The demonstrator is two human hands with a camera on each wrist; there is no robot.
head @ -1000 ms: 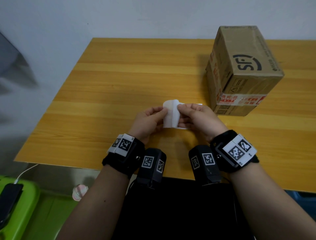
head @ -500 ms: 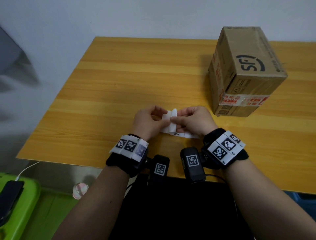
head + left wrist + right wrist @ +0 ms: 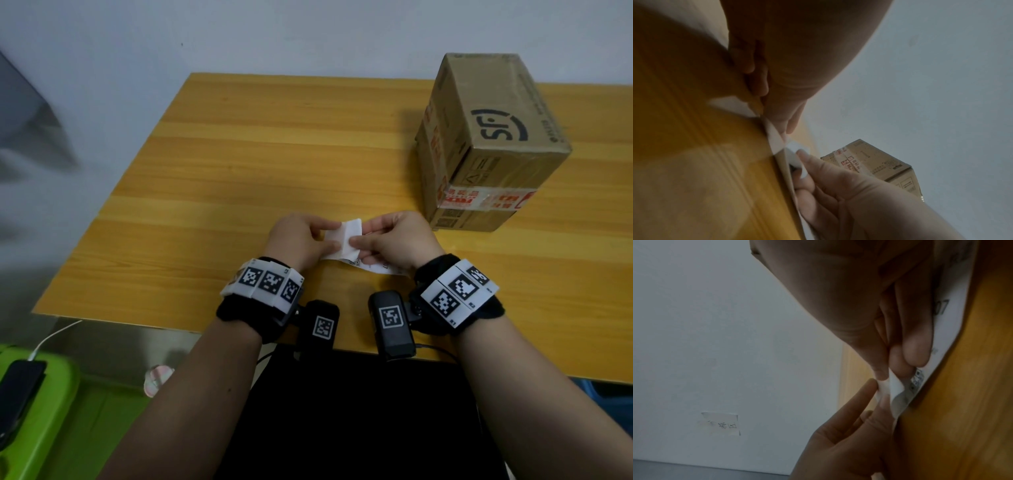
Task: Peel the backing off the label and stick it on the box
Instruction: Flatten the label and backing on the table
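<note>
A white label (image 3: 346, 240) with its backing is held just above the wooden table (image 3: 274, 154), near the front edge. My left hand (image 3: 337, 237) pinches its upturned end from the left, and my right hand (image 3: 359, 236) pinches the same end from the right. In the right wrist view the label (image 3: 898, 386) shows two layers parted at that end, with print on the part lying toward the table. The left wrist view shows the label (image 3: 777, 139) edge-on. The brown cardboard box (image 3: 489, 144) stands at the right rear, apart from both hands.
A green bin (image 3: 44, 428) with a dark phone (image 3: 17, 387) on a white cable sits below the table's left front corner. A grey wall runs behind the table, with a taped note (image 3: 721, 423) on it.
Both hands have come down and nearer to me with the label. It stood upright a second ago and now lies flatter, with its printed part trailing toward the table.
</note>
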